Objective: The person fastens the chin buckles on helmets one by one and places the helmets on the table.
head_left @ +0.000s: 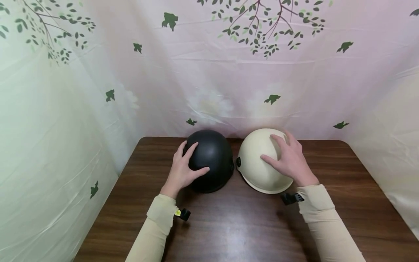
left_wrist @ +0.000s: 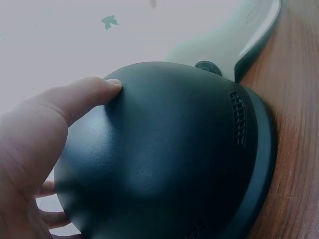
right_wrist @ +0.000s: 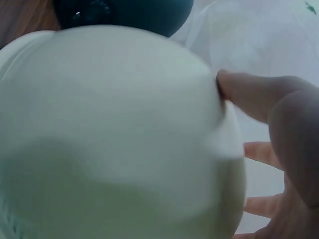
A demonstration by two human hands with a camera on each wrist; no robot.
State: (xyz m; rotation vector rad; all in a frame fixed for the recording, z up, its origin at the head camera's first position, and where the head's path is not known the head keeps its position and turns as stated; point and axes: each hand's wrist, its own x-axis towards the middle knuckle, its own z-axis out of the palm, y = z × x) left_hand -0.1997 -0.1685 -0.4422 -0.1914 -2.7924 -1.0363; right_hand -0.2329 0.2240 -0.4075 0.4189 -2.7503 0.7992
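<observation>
A smooth black helmet (head_left: 216, 153) and a cream-white helmet (head_left: 253, 163) sit side by side, dome up, near the back of the table. My left hand (head_left: 181, 171) grips the black dome from its left, with thumb and fingers spread over it. In the left wrist view the thumb presses the dome while the other fingers reach its far side; a grid-like vent patch (left_wrist: 239, 119) shows near the rim. From the right, my right hand (head_left: 291, 158) holds the white dome between spread thumb and fingers. A black round knob (head_left: 238, 161) is on its left side.
Both helmets stand on a dark wood-grain table (head_left: 229, 225), close to its back edge. A pale curtain (head_left: 209, 83) with leaf and bird prints hangs right behind and along both sides. Small black cameras are strapped to both wrists.
</observation>
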